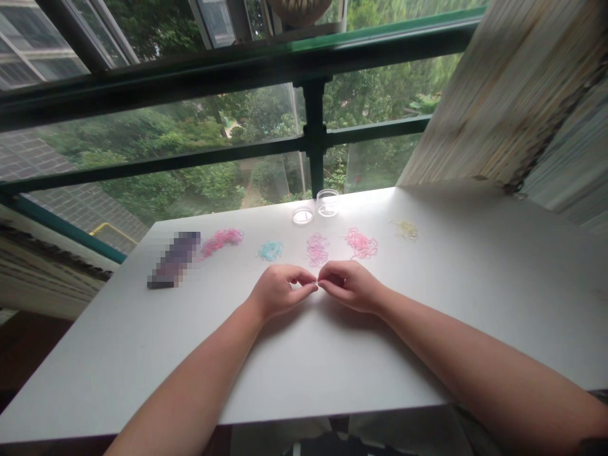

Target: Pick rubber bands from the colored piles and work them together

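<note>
My left hand [284, 290] and my right hand [350, 285] meet fingertip to fingertip above the white table [285, 373]. Both are closed in a pinch; whatever they hold, if anything, is too small to make out. Just beyond them lie loose piles of thin bands: a pink-and-red one [221, 242] at the left, then a light blue one [270, 250], a pink-purple one [317, 249], a coral pink one [361, 243] and a pale yellow one [407, 230] at the right.
A clear round container [327, 202] and a shallow clear lid [303, 216] stand at the table's back edge by the window. A dark blurred oblong object [175, 259] lies at the left. A striped curtain [456, 95] hangs at the right.
</note>
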A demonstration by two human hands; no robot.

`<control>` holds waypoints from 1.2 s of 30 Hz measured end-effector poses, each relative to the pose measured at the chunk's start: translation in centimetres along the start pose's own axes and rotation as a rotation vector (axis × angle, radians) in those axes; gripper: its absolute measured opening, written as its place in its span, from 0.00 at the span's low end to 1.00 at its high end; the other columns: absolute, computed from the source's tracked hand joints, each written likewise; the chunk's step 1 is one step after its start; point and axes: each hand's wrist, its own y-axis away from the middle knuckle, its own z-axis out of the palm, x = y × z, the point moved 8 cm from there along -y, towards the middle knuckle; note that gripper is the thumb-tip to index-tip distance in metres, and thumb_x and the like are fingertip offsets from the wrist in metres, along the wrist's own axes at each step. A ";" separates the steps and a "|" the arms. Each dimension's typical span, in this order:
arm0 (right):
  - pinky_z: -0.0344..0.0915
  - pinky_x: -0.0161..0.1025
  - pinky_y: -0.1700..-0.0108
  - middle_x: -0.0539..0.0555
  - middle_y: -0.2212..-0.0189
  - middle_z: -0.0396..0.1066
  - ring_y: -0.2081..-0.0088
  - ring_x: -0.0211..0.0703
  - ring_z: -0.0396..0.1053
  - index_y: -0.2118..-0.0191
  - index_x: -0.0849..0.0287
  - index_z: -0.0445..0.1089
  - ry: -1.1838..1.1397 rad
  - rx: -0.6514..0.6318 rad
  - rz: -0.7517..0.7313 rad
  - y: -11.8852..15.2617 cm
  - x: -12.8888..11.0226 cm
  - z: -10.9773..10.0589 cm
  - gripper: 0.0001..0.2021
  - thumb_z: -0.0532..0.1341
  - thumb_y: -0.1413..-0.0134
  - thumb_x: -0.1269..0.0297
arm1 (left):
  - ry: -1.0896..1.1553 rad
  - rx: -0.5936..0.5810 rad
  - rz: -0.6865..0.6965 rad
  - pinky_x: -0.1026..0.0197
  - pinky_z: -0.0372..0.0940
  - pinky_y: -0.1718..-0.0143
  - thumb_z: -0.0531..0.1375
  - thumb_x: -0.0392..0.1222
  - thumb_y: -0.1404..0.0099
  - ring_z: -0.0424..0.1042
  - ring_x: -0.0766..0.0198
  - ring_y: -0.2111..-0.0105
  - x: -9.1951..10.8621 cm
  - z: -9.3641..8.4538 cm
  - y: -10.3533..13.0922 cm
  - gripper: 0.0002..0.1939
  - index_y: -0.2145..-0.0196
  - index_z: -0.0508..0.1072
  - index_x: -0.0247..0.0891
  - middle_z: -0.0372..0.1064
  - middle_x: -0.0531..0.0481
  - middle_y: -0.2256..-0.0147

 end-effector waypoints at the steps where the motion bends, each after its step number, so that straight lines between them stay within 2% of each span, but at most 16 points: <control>1: 0.54 0.30 0.76 0.47 0.82 0.61 0.79 0.32 0.55 0.70 0.60 0.67 -0.001 -0.001 0.001 0.0 0.0 0.0 0.03 0.56 0.48 0.69 | 0.004 -0.004 -0.002 0.66 0.65 0.72 0.61 0.40 0.43 0.71 0.67 0.74 0.0 0.0 0.0 0.05 0.70 0.77 0.40 0.75 0.52 0.73; 18: 0.52 0.30 0.75 0.46 0.81 0.61 0.79 0.32 0.55 0.69 0.60 0.66 0.027 0.000 0.026 0.1 0.5 -0.1 0.03 0.56 0.47 0.70 | 0.008 0.021 0.010 0.66 0.64 0.70 0.59 0.38 0.43 0.71 0.68 0.74 -0.1 -0.4 0.1 0.05 0.70 0.77 0.39 0.75 0.51 0.73; 28: 0.54 0.31 0.74 0.47 0.79 0.63 0.77 0.33 0.56 0.70 0.60 0.64 0.057 -0.008 0.033 0.0 0.5 0.0 0.02 0.56 0.47 0.71 | 0.019 -0.042 0.005 0.67 0.63 0.69 0.58 0.37 0.42 0.70 0.68 0.73 0.0 0.0 0.0 0.05 0.70 0.75 0.37 0.74 0.52 0.73; 36: 0.55 0.31 0.73 0.48 0.77 0.64 0.76 0.33 0.58 0.70 0.59 0.63 0.077 -0.023 0.037 0.0 0.5 0.1 0.03 0.55 0.47 0.72 | 0.020 -0.047 0.007 0.67 0.62 0.69 0.58 0.36 0.42 0.69 0.68 0.73 0.0 0.0 0.1 0.05 0.70 0.74 0.37 0.73 0.52 0.73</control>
